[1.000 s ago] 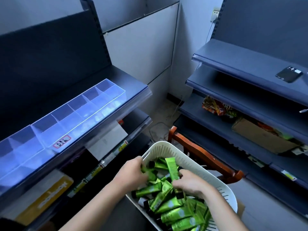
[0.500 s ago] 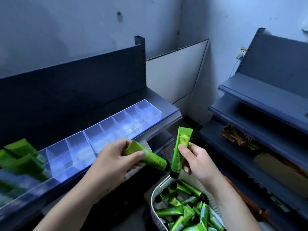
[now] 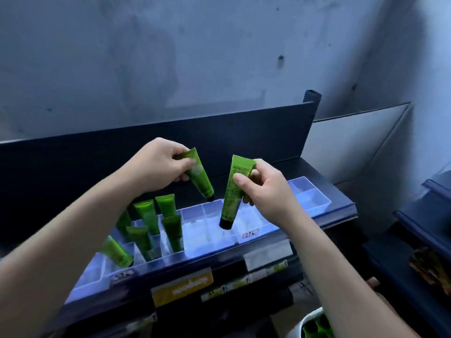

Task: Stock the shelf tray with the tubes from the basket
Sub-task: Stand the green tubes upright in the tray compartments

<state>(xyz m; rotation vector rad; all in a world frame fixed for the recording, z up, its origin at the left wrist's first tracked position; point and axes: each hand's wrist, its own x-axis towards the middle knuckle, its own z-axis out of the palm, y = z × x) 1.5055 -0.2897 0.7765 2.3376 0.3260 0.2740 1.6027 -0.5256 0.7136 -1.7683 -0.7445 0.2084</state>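
A clear divided shelf tray runs along the dark shelf. Several green tubes with black caps stand cap-down in its left compartments. My left hand pinches a green tube by its flat end, cap pointing down, just above the tray's back edge. My right hand holds a second green tube upright, its black cap hanging over a middle compartment with nothing in it. The white basket, with more green tubes inside, shows only at the bottom edge, partly hidden by my right forearm.
A dark back panel rises behind the tray, with a grey wall above. Price labels and a yellow tag line the shelf front. Another dark shelving unit with packaged goods stands at the right.
Both hands have risen from over the basket to above the tray, each with its tube now cap-down. The view has tilted up, so the basket has dropped to the bottom edge.
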